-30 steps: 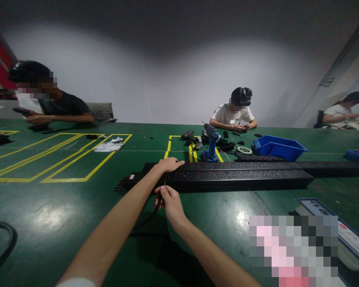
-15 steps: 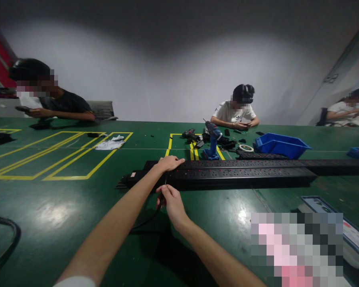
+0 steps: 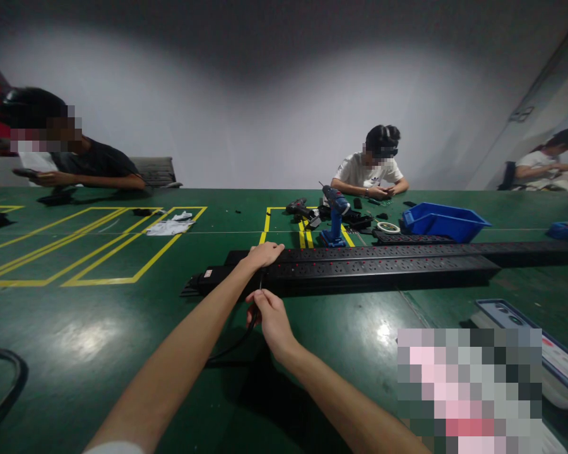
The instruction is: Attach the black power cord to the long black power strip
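Black bars [image 3: 360, 275] under our left hand [image 3: 265, 255], its grip hidden | our right hand [image 3: 272, 313] pinches black cord [image 3: 247, 332] | cord may slip if we pinch too softly

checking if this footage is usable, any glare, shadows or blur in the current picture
In the head view, glare spots the green table on both sides of the forearms, a dark shadow lies between them, the wall darkens toward the top, pixel blocks cover a lower-right patch, fine detail at the right hand is unclear.
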Action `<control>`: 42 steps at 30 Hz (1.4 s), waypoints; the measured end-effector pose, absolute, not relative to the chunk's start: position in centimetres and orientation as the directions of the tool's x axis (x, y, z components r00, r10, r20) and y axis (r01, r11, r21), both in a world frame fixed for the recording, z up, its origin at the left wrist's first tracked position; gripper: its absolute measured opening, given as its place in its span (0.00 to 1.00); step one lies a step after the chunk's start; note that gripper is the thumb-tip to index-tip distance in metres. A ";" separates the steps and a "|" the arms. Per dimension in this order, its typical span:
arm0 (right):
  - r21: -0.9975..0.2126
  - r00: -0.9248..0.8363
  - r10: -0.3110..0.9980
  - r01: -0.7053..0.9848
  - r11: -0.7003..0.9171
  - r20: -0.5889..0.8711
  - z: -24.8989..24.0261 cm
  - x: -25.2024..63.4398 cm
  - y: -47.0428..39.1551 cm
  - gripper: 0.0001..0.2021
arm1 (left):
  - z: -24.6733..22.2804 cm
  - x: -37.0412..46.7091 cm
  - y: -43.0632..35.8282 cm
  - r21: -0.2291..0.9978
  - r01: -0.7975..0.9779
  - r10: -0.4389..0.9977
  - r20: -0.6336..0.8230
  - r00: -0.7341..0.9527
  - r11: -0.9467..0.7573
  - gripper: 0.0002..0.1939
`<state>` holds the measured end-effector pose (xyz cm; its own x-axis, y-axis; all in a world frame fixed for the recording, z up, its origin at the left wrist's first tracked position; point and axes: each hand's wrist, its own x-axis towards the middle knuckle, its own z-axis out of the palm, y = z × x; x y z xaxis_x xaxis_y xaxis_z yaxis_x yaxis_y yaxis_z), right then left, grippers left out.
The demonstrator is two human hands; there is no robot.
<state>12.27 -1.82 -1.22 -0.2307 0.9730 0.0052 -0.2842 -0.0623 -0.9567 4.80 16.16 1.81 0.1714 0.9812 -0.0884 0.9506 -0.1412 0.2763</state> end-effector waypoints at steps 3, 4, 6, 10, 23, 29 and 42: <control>-0.958 -0.226 0.974 -0.283 -0.055 0.011 -1.3 12.2 -2.1 0.15 | 1.5 4.6 16.2 0.287 0.947 0.982 -0.083 0.172 -0.142 0.31; -0.958 -0.224 0.975 -0.282 -0.053 0.012 -1.3 12.2 -2.1 0.15 | 1.5 4.6 16.2 0.292 0.946 0.981 -0.082 0.174 -0.143 0.30; -0.959 -0.222 0.975 -0.278 -0.049 0.015 -1.4 12.2 -2.3 0.15 | 1.3 4.5 16.1 0.301 0.942 0.980 -0.080 0.181 -0.149 0.29; -0.960 -0.226 0.974 -0.276 -0.050 0.014 -1.8 12.4 -2.3 0.14 | 1.0 4.4 16.0 0.305 0.942 0.984 -0.070 0.166 -0.138 0.28; -0.932 -0.192 0.976 -0.326 -0.161 -0.101 -2.1 12.0 -1.5 0.21 | 1.0 4.3 15.6 0.271 0.960 0.995 -0.048 0.083 -0.067 0.29; -0.932 -0.112 0.978 -0.301 -0.201 -0.175 -0.6 11.7 1.5 0.22 | 1.1 4.6 15.9 0.257 0.964 0.995 -0.055 0.086 -0.069 0.28; -0.978 -0.058 0.991 -0.165 -0.126 -0.118 -1.7 11.4 5.1 0.14 | 1.0 4.9 16.7 0.228 0.972 0.993 -0.090 0.071 -0.049 0.28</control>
